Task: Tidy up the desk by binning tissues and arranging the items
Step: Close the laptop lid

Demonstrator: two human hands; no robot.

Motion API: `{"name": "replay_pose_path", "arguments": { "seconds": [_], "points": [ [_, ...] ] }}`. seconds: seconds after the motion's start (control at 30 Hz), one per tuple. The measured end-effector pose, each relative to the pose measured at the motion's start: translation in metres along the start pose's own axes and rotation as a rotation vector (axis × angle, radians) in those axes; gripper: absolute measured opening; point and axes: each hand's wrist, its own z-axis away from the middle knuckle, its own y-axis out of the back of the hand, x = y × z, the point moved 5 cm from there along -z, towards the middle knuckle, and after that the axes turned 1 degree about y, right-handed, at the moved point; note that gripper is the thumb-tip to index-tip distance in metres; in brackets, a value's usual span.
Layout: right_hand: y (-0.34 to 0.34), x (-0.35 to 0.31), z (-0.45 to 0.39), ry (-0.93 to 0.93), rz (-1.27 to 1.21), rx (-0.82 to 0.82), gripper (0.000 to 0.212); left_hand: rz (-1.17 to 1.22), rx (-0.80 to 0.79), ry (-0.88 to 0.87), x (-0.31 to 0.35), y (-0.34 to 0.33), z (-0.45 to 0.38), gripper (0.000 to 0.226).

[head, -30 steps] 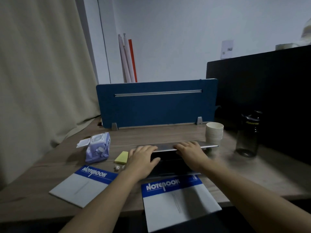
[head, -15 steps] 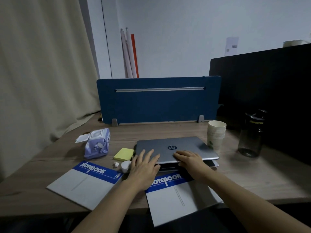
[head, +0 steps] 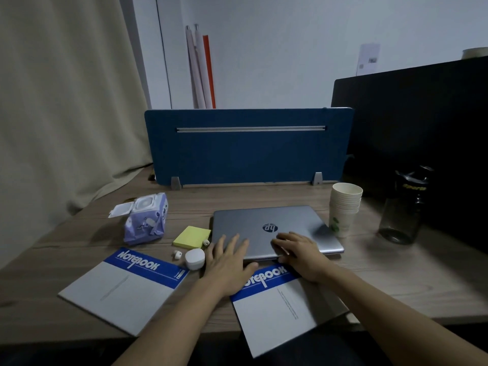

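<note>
One silver laptop (head: 274,228) sits lid-down mid-desk (head: 396,273), with both palms flat on its near edge: left hand (head: 228,257) and right hand (head: 299,253), fingers spread, gripping nothing. Two notebooks: one (head: 124,289) at left, one (head: 274,305) hanging off the front edge. One sticky pad (head: 191,236), two earbuds (head: 177,254) (head: 206,243), one case (head: 195,258), one wipes pack (head: 148,223), one cup stack (head: 344,210), one bottle (head: 404,207).

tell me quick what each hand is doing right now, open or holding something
Left hand: open, fingers spread flat on the closed laptop, holding nothing.
Right hand: open, palm down on the laptop's front edge, holding nothing.
</note>
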Motion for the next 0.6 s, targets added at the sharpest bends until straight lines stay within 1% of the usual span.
{"name": "replay_pose_path", "arguments": {
  "seconds": [0.17, 0.33, 0.4, 0.53, 0.6],
  "points": [
    [0.001, -0.001, -0.005, -0.030, -0.002, 0.005, 0.052, 0.006, 0.019, 0.000, 0.001, 0.002, -0.001, 0.076],
    [0.000, 0.000, -0.012, -0.044, 0.068, 0.018, 0.039, -0.002, 0.074, -0.020, 0.002, -0.002, -0.004, 0.080],
    [-0.001, 0.004, -0.019, -0.070, 0.075, 0.015, 0.036, -0.003, 0.065, -0.022, -0.001, -0.003, -0.010, 0.083],
    [-0.005, 0.011, -0.033, -0.115, 0.071, 0.038, 0.043, -0.034, 0.056, -0.011, -0.007, -0.004, -0.024, 0.094],
    [-0.007, 0.012, -0.040, -0.107, 0.078, 0.075, 0.036, -0.054, 0.061, 0.010, -0.009, -0.003, -0.033, 0.096]
  ]
}}
